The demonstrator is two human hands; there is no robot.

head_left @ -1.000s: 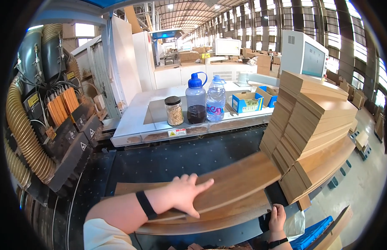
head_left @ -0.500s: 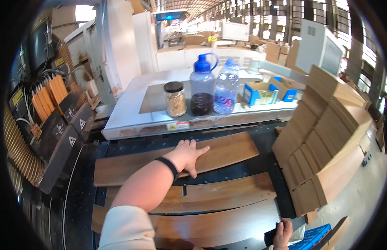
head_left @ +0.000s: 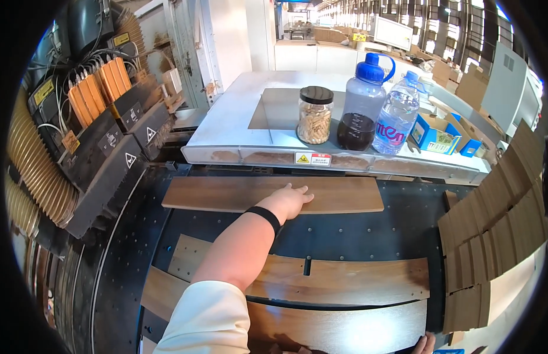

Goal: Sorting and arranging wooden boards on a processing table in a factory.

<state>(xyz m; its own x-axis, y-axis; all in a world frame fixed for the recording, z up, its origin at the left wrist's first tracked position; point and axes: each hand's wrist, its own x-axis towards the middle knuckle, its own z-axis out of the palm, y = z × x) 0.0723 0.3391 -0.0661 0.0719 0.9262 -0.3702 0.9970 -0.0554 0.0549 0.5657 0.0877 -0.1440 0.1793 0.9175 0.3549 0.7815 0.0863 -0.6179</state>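
Observation:
My left hand (head_left: 290, 202) lies on a long brown wood-grain board (head_left: 227, 192) at the far side of the black machine bed. Its fingers are stretched out over the board's surface, and a black band circles the wrist. Nearer to me lies a second wood-grain board (head_left: 356, 277) with a small slot in its far edge. A third board (head_left: 345, 324) lies nearest, with light glaring off it. My right hand (head_left: 425, 343) shows only in part at the lower right, by that board's corner. Its fingers are curled, and what they hold is hidden.
Behind the boards, a white machine table (head_left: 227, 127) carries a jar (head_left: 314, 118), a blue-capped jug (head_left: 361, 106), a water bottle (head_left: 396, 115) and blue boxes (head_left: 436, 134). Stacked cardboard (head_left: 492, 236) rises at right. Machine hoses (head_left: 41, 165) and orange parts (head_left: 91, 97) stand at left.
My left hand has pushed the far board away, up close to the white table, widening the gap to the second board. The view has turned left, and less of my right hand shows.

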